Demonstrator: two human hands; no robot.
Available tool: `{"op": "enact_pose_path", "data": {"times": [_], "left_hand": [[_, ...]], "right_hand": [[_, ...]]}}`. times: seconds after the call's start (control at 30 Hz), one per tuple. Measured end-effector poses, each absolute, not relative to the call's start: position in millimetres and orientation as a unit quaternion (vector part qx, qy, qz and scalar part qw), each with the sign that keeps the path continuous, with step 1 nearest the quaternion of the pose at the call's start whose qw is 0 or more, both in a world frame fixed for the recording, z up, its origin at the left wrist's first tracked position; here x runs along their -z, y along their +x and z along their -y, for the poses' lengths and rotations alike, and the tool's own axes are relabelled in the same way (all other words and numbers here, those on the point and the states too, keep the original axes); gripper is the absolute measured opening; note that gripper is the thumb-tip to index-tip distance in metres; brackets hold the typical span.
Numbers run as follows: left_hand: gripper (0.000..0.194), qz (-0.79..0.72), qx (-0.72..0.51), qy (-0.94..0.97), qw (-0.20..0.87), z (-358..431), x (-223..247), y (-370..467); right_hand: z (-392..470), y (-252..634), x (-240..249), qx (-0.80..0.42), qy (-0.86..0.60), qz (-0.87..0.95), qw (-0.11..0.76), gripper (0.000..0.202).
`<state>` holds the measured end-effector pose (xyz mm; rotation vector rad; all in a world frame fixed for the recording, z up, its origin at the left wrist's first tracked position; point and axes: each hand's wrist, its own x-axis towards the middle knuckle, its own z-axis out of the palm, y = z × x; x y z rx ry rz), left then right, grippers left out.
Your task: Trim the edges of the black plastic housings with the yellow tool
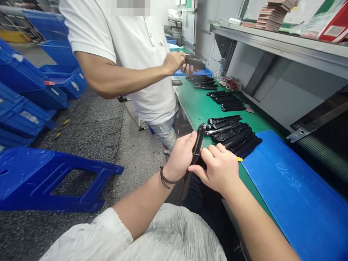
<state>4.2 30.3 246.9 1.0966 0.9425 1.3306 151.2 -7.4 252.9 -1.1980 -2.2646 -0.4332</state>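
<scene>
Your left hand (181, 154) grips the black part (200, 139), by the green bench (194, 105); your right hand (221, 166) closes round a yellow-ended tool (239, 159). Likely edge work, midway; next move calls for steady left grip.

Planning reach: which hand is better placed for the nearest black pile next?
Probably right: the right hand is closer to the pile, while the left hand grips the black piece. A yellow tip shows beside the right, which may need freeing first.
</scene>
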Motion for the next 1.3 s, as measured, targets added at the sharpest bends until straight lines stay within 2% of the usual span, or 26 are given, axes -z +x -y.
{"op": "enact_pose_path", "data": {"times": [0.13, 0.6, 0.77, 0.93, 1.03, 1.07, 1.13, 1.17, 1.23, 1.3], "left_hand": [[0.064, -0.382, -0.584, 0.44, 0.564, -35, -251, 2], [0.049, -0.378, -0.611, 0.298, 0.628, -57, -271, -10], [0.047, -0.397, -0.635, 0.235, 0.62, -65, -270, -17], [0.049, -0.408, -0.686, 0.151, 0.584, -79, -266, -32], [0.051, -0.402, -0.706, 0.09, 0.576, -89, -264, -46], [0.052, -0.4, -0.71, 0.078, 0.575, -92, -263, -50], [0.051, -0.401, -0.717, 0.065, 0.566, -95, -263, -58], [0.051, -0.405, -0.719, 0.062, 0.561, -96, -262, -60], [0.05, -0.41, -0.721, 0.064, 0.555, -96, -262, -62], [0.05, -0.411, -0.72, 0.076, 0.554, -93, -262, -58]], "right_hand": [[10, 146, -250, 0.139, -0.433, 0.85, 0.267, 0.062], [23, 131, -248, 0.078, -0.389, 0.893, 0.214, 0.069], [24, 125, -243, 0.127, -0.389, 0.889, 0.205, 0.053], [24, 121, -230, 0.206, -0.37, 0.863, 0.274, 0.048], [21, 123, -224, 0.201, -0.354, 0.858, 0.313, 0.046], [19, 125, -222, 0.183, -0.374, 0.857, 0.304, 0.039], [15, 128, -222, 0.127, -0.458, 0.845, 0.247, 0.013], [13, 130, -223, 0.091, -0.506, 0.831, 0.213, 0.022], [10, 130, -226, 0.005, -0.568, 0.803, 0.18, 0.053], [12, 127, -230, -0.093, -0.562, 0.793, 0.216, 0.06]]}}
